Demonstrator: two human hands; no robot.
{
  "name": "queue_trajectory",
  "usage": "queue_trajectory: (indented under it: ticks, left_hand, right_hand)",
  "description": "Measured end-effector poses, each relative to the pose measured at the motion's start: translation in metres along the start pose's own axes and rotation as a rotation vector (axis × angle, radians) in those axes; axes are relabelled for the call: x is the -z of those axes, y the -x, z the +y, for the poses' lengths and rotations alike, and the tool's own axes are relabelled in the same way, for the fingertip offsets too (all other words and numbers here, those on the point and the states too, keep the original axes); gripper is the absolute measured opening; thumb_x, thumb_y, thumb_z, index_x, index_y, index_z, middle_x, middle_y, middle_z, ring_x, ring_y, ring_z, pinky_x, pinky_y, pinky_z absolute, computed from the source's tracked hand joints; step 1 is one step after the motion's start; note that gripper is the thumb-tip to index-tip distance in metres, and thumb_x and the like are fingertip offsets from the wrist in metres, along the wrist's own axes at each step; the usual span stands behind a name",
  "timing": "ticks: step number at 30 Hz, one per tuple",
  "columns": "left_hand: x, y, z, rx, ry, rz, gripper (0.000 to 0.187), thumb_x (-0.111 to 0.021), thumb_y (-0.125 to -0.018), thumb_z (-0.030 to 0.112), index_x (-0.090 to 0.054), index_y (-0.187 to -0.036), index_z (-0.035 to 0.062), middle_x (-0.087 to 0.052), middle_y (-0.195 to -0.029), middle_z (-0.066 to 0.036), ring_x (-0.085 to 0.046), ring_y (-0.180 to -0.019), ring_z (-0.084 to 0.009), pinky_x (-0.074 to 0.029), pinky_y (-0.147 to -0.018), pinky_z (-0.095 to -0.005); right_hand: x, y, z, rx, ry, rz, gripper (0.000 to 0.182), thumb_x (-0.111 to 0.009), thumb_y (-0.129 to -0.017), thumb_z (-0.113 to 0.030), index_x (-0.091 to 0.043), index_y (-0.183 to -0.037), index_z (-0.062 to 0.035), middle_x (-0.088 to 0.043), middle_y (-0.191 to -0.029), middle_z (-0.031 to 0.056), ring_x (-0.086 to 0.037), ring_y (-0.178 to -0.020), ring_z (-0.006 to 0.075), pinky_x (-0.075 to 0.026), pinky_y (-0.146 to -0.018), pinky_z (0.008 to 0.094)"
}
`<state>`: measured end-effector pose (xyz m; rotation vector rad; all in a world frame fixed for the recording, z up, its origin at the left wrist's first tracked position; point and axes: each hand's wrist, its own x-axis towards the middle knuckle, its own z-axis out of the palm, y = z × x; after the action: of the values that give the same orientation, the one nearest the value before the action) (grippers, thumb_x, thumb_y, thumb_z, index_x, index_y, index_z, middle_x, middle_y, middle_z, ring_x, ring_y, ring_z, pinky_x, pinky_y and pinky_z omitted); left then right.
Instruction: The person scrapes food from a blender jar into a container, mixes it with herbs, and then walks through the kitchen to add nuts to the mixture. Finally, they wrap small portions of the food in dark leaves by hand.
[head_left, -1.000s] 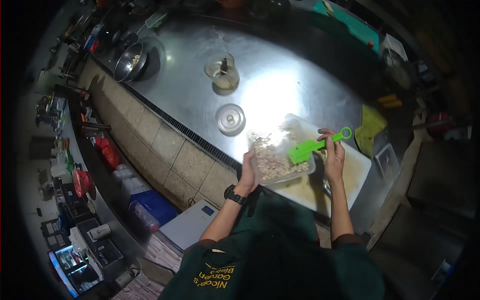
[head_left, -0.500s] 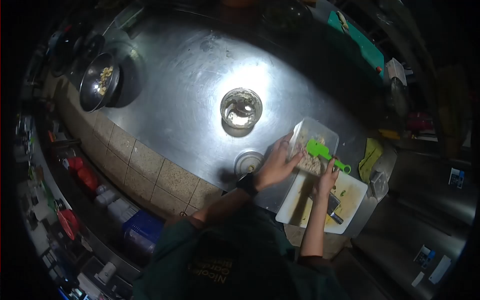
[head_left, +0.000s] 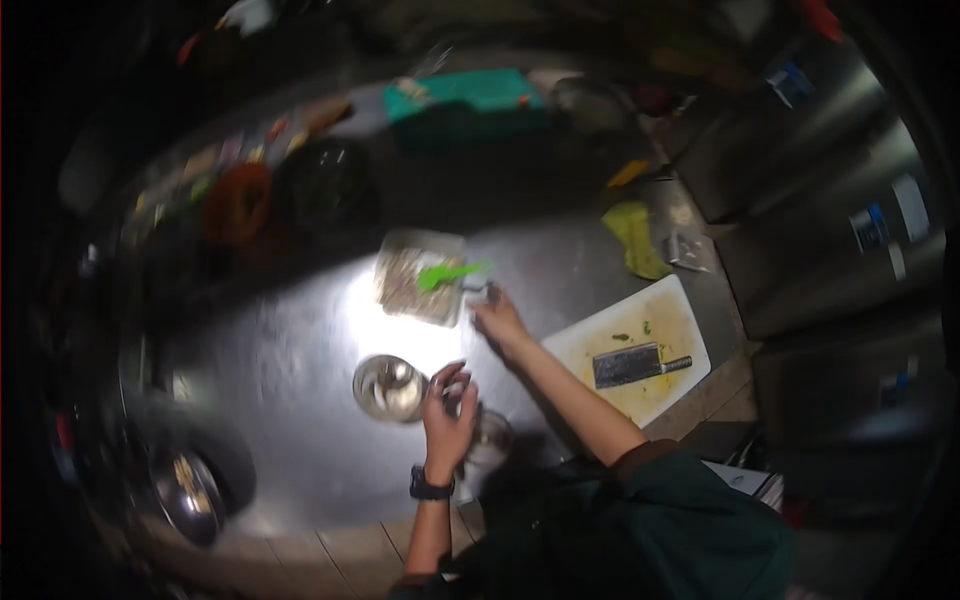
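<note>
A clear rectangular plastic container (head_left: 377,291) holds pale, finely chopped food. Across it lies a bright green utensil (head_left: 440,276), its handle sticking out over the right rim. Just off that right side is my right hand (head_left: 500,318), with thumb and fingers apart and the fingertips close to the container's edge. My left hand (head_left: 450,415), with a dark watch at the wrist, is raised with bent, parted fingers beside a round clear bowl (head_left: 391,388). Partly behind the left hand sits a small round lidded item (head_left: 490,438), blurred.
To the right, a white cutting board (head_left: 570,345) carries a cleaver (head_left: 628,366) and green scraps. A yellow-green cloth (head_left: 634,240) lies beyond it. A metal bowl (head_left: 187,497) with yellowish pieces stands at left. Farther back are a green cutting board (head_left: 465,100) and an orange bowl (head_left: 238,203).
The container with the green utensil has gone from beside the white board to farther across the table. Both hands have come off it. The view has turned.
</note>
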<state>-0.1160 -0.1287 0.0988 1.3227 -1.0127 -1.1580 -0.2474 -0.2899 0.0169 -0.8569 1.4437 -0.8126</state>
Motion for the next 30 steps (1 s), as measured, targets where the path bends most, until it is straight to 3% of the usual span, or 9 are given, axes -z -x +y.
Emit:
queue_trajectory:
  ticks: [6, 8, 10, 16, 21, 23, 25, 29, 30]
  left_hand:
    - [-0.013, -0.021, 0.009, 0.023, 0.035, -0.098, 0.031, -0.055, -0.098, 0.007, -0.055, -0.128, 0.0014, -0.062, -0.105, -0.009, -0.062, -0.095, -0.0141, -0.052, -0.082, -0.0272]
    - [-0.028, -0.024, 0.004, 0.025, 0.056, -0.129, 0.031, -0.055, -0.098, 0.008, -0.055, -0.128, 0.0013, -0.063, -0.103, -0.009, -0.06, -0.094, -0.013, -0.052, -0.082, -0.0268]
    - [-0.047, -0.024, 0.012, 0.016, 0.049, -0.162, 0.031, -0.057, -0.098, 0.009, -0.056, -0.127, 0.0008, -0.064, -0.1, -0.007, -0.059, -0.094, -0.0128, -0.05, -0.085, -0.0286]
    - [-0.111, -0.046, 0.054, -0.127, -0.158, -0.182, 0.03, -0.06, -0.096, 0.007, -0.055, -0.124, -0.0039, -0.066, -0.096, -0.006, -0.061, -0.09, -0.0117, -0.049, -0.088, -0.0299]
    - [-0.162, -0.05, 0.055, -0.107, -0.179, -0.111, 0.032, -0.059, -0.095, 0.001, -0.055, -0.127, 0.0004, -0.064, -0.098, -0.005, -0.062, -0.093, -0.0114, -0.049, -0.089, -0.0283]
    - [-0.181, -0.037, 0.042, -0.047, -0.23, -0.106, 0.033, -0.059, -0.095, 0.002, -0.055, -0.127, 0.0005, -0.064, -0.098, -0.005, -0.062, -0.093, -0.0115, -0.049, -0.089, -0.0284]
    - [-0.197, -0.028, 0.026, 0.043, -0.333, -0.145, 0.036, -0.06, -0.095, 0.004, -0.054, -0.13, 0.0005, -0.064, -0.099, -0.005, -0.062, -0.095, -0.0131, -0.051, -0.089, -0.0296]
    - [-0.221, -0.025, 0.034, 0.144, -0.449, -0.172, 0.044, -0.066, -0.092, 0.006, -0.053, -0.133, 0.0006, -0.064, -0.105, -0.007, -0.063, -0.099, -0.0153, -0.051, -0.089, -0.0316]
    - [-0.227, -0.037, 0.047, 0.133, -0.456, -0.176, 0.044, -0.066, -0.092, 0.006, -0.053, -0.133, 0.0006, -0.064, -0.105, -0.007, -0.063, -0.099, -0.0153, -0.051, -0.089, -0.0316]
  right_hand:
    - [0.146, 0.061, -0.037, -0.03, 0.056, 0.016, 0.056, -0.069, -0.09, -0.018, -0.048, -0.142, -0.0109, -0.056, -0.126, 0.0156, -0.061, -0.104, 0.0213, -0.054, -0.089, 0.0344]
    - [0.209, 0.055, -0.055, 0.024, 0.09, 0.131, 0.051, -0.071, -0.086, -0.019, -0.056, -0.134, -0.0146, -0.058, -0.126, 0.0124, -0.06, -0.099, 0.0202, -0.054, -0.08, 0.0345]
    - [0.253, 0.068, -0.109, 0.193, 0.199, 0.304, 0.043, -0.07, -0.088, -0.02, -0.06, -0.128, -0.0127, -0.063, -0.118, 0.008, -0.061, -0.093, 0.016, -0.054, -0.077, 0.0319]
    - [0.366, 0.091, -0.219, 0.766, 0.487, 0.238, 0.039, -0.071, -0.088, -0.024, -0.065, -0.121, -0.0057, -0.069, -0.107, 0.006, -0.062, -0.091, 0.0108, -0.053, -0.077, 0.0293]
    - [0.462, 0.074, -0.16, 0.508, 0.858, -0.123, 0.041, -0.073, -0.084, -0.018, -0.063, -0.121, -0.0034, -0.07, -0.107, 0.0116, -0.066, -0.1, 0.0205, -0.053, -0.087, 0.0342]
    - [0.49, 0.059, -0.114, 0.143, 1.06, -0.283, 0.049, -0.081, -0.071, -0.024, -0.068, -0.113, -0.0038, -0.069, -0.109, 0.0174, -0.067, -0.1, 0.0315, -0.053, -0.09, 0.0383]
    - [0.503, 0.054, -0.077, 0.055, 1.258, -0.477, 0.052, -0.086, -0.062, -0.024, -0.07, -0.108, -0.0078, -0.068, -0.102, 0.0156, -0.066, -0.096, 0.0317, -0.052, -0.083, 0.0412]
    - [0.524, 0.066, 0.022, 0.332, 1.12, -0.5, 0.049, -0.087, -0.062, -0.022, -0.069, -0.106, -0.0096, -0.066, -0.101, 0.0078, -0.063, -0.099, 0.0281, -0.05, -0.088, 0.0396]
    - [0.525, 0.075, 0.037, 0.491, 1.051, -0.369, 0.046, -0.086, -0.063, -0.021, -0.068, -0.105, -0.0104, -0.063, -0.101, 0.0069, -0.061, -0.1, 0.0271, -0.048, -0.088, 0.0387]
